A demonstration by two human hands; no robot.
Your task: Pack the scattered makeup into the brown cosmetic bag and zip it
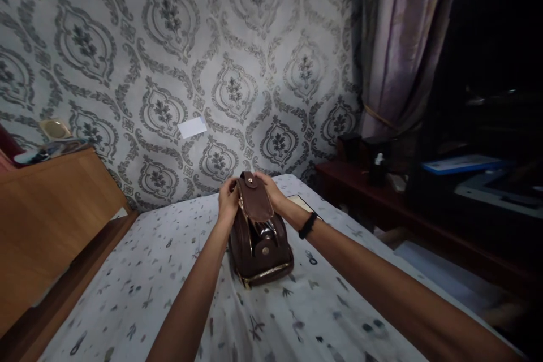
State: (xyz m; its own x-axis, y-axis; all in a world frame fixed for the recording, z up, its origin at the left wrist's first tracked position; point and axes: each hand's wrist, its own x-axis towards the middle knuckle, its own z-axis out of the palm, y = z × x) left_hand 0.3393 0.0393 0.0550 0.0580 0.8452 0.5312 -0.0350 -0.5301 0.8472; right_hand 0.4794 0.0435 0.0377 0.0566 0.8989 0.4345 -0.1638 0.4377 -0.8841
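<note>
A dark brown leather bag [244, 246] with gold zippers lies on the patterned bed sheet [169, 288]. Its strap flap [257, 198], with a snap button at the far end, is unfastened, and a gap beneath it shows something shiny that I cannot make out. My left hand [228, 202] grips the bag's upper left edge, fingers curled around it. On the opposite side, my right hand [271, 191] holds the upper right edge; some of its fingers are hidden behind the bag. A black band circles my right wrist.
Just beyond my right forearm lies a flat, dark-edged item [299, 201]. A wooden headboard or cabinet [55, 220] borders the bed on the left. To the right stands a dark red table [360, 186] with a blue-edged object [462, 165]. Patterned wallpaper [233, 90] rises behind.
</note>
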